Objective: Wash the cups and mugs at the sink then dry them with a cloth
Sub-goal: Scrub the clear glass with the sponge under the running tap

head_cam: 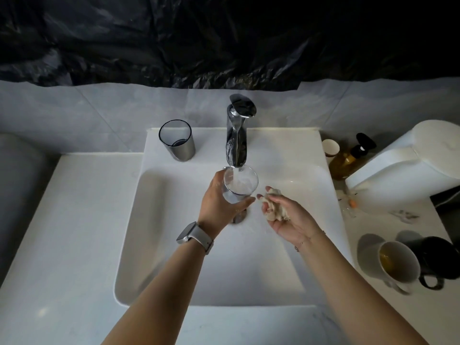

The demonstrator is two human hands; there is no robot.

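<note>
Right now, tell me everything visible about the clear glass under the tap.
The clear glass is a smooth, transparent tumbler with no handle, held roughly upright over the white sink. The left hand grips its side from the left. Water streams from the chrome tap into its open mouth, and it is partly filled. The right hand stays apart from it.

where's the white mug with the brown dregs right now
In the head view the white mug stands on the counter right of the sink, beside the black mug, far from both hands.
</note>
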